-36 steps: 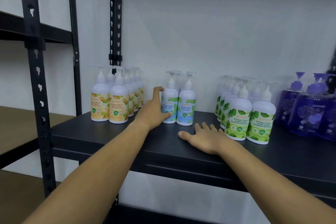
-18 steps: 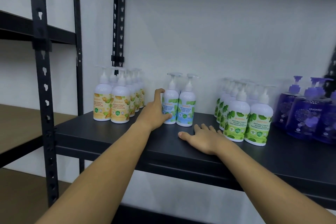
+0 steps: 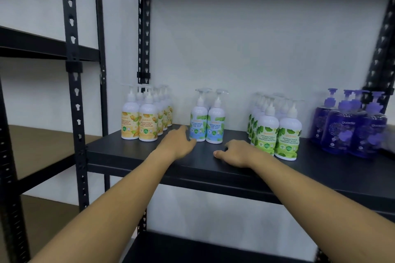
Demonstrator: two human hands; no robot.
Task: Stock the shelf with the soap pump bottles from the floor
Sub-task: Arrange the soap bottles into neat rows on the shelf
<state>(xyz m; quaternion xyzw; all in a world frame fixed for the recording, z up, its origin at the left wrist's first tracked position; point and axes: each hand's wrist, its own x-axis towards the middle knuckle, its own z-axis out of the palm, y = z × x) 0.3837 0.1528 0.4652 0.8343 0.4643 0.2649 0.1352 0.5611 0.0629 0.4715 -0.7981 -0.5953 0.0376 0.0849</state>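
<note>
Since before, the left hand (image 3: pixel 178 142) has let go of the mint bottle (image 3: pixel 198 123) and is relaxed beside it. The right hand (image 3: pixel 236 152) rests loosely curled on the shelf (image 3: pixel 132 151), holding nothing. A careless pull-back could knock the bottle over.

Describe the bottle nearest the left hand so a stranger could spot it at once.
On the black shelf, find the pair of white pump bottles with blue labels, standing between the yellow-label group and the green-label group. It is the left bottle of that pair, by the left hand.

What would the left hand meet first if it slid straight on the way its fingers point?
Probably the left cool mint bottle: the left hand points at its base, fingertips close or touching; motion blur hides which.
</note>
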